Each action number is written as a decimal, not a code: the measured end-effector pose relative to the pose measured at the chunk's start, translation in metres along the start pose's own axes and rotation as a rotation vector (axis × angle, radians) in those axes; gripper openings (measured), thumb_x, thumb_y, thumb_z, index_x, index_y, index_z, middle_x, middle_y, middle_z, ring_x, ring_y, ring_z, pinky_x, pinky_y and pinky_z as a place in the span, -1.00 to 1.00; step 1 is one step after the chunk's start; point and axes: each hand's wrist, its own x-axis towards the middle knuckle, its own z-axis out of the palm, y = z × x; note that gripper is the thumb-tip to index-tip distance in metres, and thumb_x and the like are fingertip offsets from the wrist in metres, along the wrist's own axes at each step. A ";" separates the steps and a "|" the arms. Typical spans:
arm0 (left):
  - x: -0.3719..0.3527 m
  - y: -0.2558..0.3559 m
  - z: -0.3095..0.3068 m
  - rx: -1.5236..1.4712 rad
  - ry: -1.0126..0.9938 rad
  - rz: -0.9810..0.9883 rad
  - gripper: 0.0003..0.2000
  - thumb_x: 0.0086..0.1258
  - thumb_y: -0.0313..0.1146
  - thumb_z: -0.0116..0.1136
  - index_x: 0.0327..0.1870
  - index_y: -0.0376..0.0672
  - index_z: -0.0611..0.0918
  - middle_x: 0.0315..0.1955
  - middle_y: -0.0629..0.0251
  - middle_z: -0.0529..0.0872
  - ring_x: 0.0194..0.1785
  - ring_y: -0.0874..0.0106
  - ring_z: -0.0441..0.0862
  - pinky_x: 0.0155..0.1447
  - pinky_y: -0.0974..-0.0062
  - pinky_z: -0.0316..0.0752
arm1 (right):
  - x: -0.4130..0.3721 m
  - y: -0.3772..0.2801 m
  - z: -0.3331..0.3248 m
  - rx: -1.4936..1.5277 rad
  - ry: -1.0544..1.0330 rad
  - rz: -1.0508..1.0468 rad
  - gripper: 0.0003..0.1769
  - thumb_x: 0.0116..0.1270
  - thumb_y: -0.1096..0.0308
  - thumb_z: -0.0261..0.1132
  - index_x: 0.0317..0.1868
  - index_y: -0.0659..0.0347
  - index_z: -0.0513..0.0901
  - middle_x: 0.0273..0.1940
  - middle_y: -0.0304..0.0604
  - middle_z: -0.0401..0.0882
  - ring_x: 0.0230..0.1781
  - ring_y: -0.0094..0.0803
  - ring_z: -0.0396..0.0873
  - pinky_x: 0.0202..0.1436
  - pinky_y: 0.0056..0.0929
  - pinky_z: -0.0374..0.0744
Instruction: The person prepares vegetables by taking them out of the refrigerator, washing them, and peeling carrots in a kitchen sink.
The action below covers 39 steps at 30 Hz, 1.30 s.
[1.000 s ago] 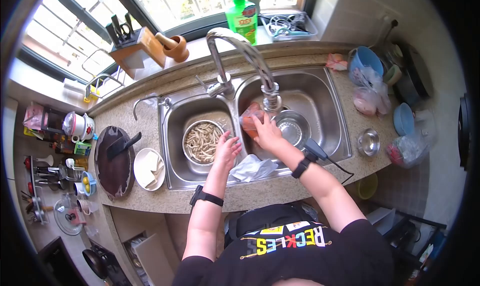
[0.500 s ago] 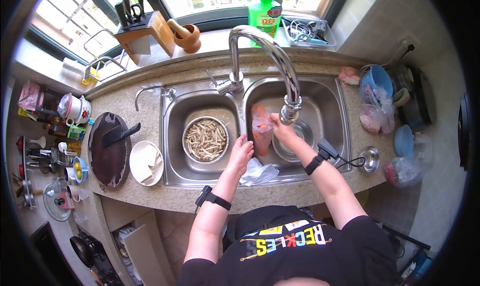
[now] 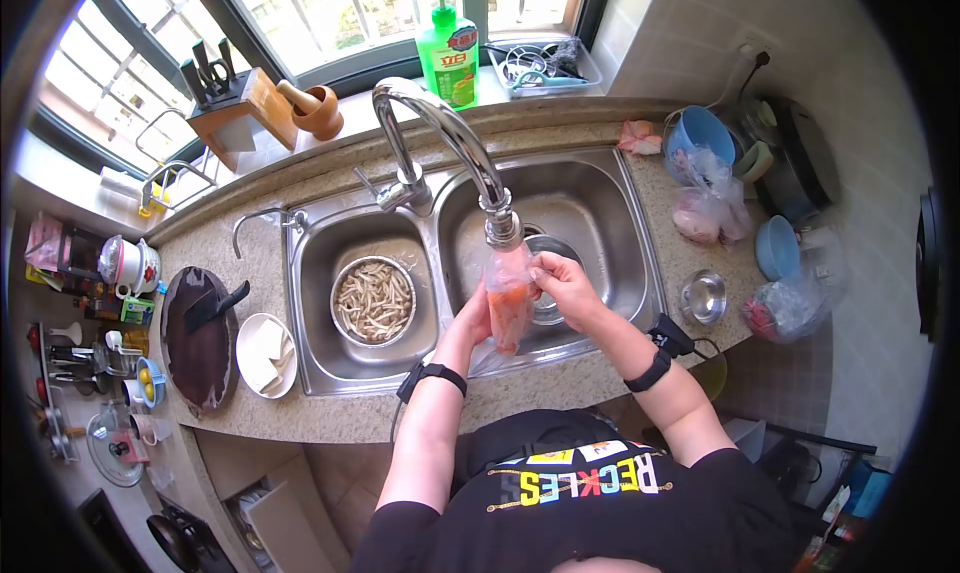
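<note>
Plastic bag [image 3: 508, 308]: orange contents, upright under the tap [image 3: 500, 223], over the right sink basin [image 3: 600, 208].
Left hand [image 3: 474, 318]: closed on the bag's side, at its 9 o'clock.
Right hand [image 3: 562, 285]: grips the bag's top, at its 3 o'clock.

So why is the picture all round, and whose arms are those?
The camera sits on a person's head and looks down, so you see that person's own arms from above; the lens bends the edges. No machine here, only bare hands. The right hand pinches the top of a clear plastic bag with something orange inside, under the curved steel tap. The left hand touches the bag's side. Below is a steel double sink; its left basin holds a round metal bowl of pale strips. On the speckled stone counter lie a dark round chopping board and a white plate.
</note>
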 end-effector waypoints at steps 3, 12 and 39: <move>-0.008 -0.011 0.024 -0.016 0.096 0.020 -0.35 0.26 0.21 -0.04 0.22 -0.10 0.36 -0.07 0.22 0.55 -0.11 0.35 0.56 -0.03 0.37 0.48 | 0.001 -0.007 -0.022 0.161 0.075 -0.001 -0.90 0.36 0.43 0.08 -0.32 0.18 0.50 -0.46 -0.34 0.49 -0.45 -0.62 0.45 -0.34 -0.61 0.43; 0.017 -0.036 -0.020 -0.001 0.291 0.109 -0.51 0.29 -0.14 0.10 0.17 -0.17 0.35 -0.03 0.12 0.54 -0.03 0.28 0.57 -0.04 0.29 0.54 | 0.011 0.041 -0.086 0.457 0.135 0.009 -0.89 0.41 0.35 0.02 -0.27 0.09 0.47 -0.41 -0.35 0.50 -0.47 -0.60 0.43 -0.32 -0.60 0.42; 0.013 -0.053 0.052 0.679 0.789 0.767 -0.66 0.18 -0.56 0.01 0.00 -0.26 0.30 -0.22 0.26 0.45 -0.22 0.54 0.46 -0.10 0.59 0.42 | -0.021 0.098 -0.063 1.144 0.283 0.672 -0.06 0.19 -0.48 -0.31 0.33 0.09 0.21 0.30 0.03 0.17 0.33 -0.01 0.13 0.27 0.20 0.17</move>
